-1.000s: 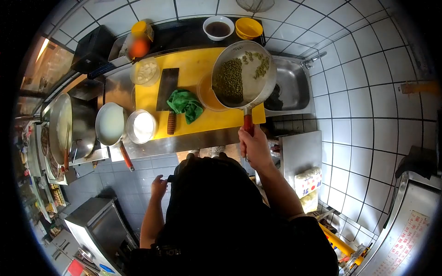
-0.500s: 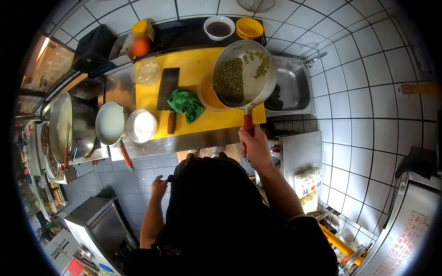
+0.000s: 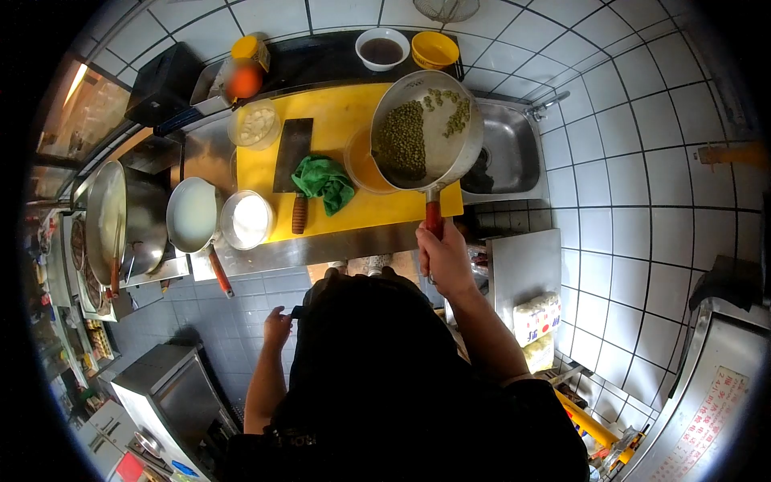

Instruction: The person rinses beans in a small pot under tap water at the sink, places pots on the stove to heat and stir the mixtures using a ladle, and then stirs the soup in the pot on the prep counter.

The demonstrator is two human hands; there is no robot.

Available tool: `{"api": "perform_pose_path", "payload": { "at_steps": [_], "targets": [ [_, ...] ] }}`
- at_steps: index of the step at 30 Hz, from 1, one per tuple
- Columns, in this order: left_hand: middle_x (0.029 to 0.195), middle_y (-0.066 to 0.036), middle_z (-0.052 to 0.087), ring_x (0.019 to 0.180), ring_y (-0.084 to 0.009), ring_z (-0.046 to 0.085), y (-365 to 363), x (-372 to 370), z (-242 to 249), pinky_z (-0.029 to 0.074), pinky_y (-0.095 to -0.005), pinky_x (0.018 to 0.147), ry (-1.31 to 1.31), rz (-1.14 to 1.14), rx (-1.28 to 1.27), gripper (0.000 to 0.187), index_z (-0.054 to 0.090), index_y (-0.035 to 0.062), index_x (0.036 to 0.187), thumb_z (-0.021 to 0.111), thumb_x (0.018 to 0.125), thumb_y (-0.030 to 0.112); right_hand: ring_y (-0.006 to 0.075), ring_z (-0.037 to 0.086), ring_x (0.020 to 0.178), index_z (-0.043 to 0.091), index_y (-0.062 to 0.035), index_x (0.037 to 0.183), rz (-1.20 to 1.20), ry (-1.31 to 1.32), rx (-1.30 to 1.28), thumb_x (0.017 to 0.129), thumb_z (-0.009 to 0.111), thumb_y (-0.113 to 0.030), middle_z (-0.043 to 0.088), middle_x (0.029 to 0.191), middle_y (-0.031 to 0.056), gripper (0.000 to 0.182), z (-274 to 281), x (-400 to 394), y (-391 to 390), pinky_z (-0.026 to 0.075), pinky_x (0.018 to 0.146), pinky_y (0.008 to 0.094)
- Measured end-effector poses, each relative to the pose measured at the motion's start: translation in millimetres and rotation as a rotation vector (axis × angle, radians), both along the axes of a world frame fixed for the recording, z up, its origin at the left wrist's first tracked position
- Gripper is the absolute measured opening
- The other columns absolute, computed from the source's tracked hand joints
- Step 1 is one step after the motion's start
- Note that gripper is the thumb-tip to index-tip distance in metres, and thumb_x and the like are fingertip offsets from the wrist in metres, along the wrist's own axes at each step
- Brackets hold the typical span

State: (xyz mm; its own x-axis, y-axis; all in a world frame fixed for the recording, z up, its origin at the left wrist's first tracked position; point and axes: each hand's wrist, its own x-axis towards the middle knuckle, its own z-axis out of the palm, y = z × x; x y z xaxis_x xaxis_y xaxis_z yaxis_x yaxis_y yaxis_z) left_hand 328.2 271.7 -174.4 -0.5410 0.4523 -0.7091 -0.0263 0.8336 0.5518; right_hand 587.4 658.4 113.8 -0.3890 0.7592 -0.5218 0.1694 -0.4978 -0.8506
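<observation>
My right hand [image 3: 442, 255] is wrapped round the red handle of a metal saucepan [image 3: 444, 149]. The pan tilts toward the left, and green beans [image 3: 401, 140] are heaped along that side, with a few stuck to the bare metal. Its left side overlaps a clear bowl [image 3: 359, 165] on the yellow cutting board [image 3: 345, 104]. My left hand [image 3: 277, 328] hangs low beside my body, fingers curled near a small black piece; what they hold I cannot tell. A cleaver [image 3: 294, 157] and a crumpled green cloth [image 3: 323, 181] lie on the board.
Left of the board stand a bowl of white powder [image 3: 247, 220], a pan of cloudy liquid [image 3: 193, 213] and a large pot [image 3: 144, 225]. A steel sink [image 3: 514, 149] is at the right. Behind are a white bowl [image 3: 381, 40] of dark liquid and a yellow bowl [image 3: 435, 46].
</observation>
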Motion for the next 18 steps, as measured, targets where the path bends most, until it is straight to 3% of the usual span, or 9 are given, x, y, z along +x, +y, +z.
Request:
{"api": "perform_pose_path", "payload": {
  "at_steps": [4,18],
  "targets": [
    [0.079,-0.012,0.069,0.059,-0.0172,0.064,-2.2,-0.1,-3.6,0.054,-0.0314,0.050,0.010,-0.005,0.006,0.041,0.055,0.0020,0.126,0.063,0.086,0.011,0.0066,0.042,0.043,0.049,-0.0061,0.095,-0.005,-0.012,0.024,0.095,0.056,-0.015,0.047,0.063,-0.0010,0.011,-2.1,0.7,-2.6,0.034,0.039,0.0227],
    [0.080,-0.012,0.069,0.059,-0.0173,0.064,-5.3,1.7,-4.6,0.053,-0.0310,0.050,0.005,0.010,-0.013,0.042,0.055,0.0010,0.126,0.064,0.086,0.011,0.0071,0.041,0.044,0.048,-0.0066,0.096,0.013,-0.027,0.049,0.095,0.055,-0.014,0.047,0.063,-0.0006,0.010,1.8,1.5,-4.2,0.035,0.040,0.0235]
  ]
}}
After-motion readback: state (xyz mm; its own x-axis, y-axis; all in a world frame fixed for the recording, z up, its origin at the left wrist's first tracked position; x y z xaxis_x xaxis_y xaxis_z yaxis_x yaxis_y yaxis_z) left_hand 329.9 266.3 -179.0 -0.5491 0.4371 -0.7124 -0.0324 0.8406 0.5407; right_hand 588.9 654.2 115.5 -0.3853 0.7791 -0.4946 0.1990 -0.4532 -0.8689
